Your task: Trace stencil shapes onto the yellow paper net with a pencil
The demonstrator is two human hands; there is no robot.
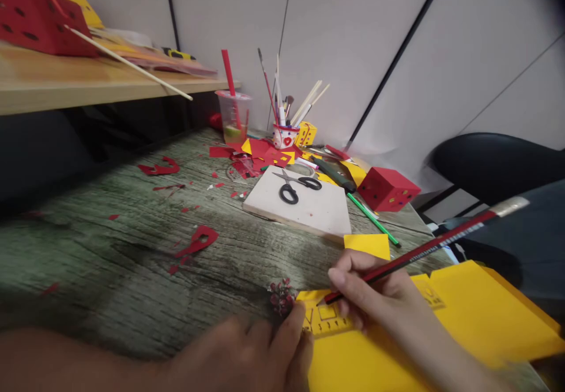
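Head view: two hands at one stencil ruler (334,325) on yellow paper (353,362), one pencil (406,259) between the right hand's fingers.
The right hand (375,298) grasps the red-and-black pencil, its point on the ruler beside the square cut-out; the left hand (260,345) bears on the ruler's left end, though whether it pinches anything I cannot tell. Ruler and paper lie at the near right of the table (154,262), with one cluster of small dark-red pieces (281,296) just beyond the left fingers. Farther off, one pair of black-handled scissors (296,181) lies on one pale board (304,215); to its right are one green pen (373,218) and one red spotted cube (384,189).
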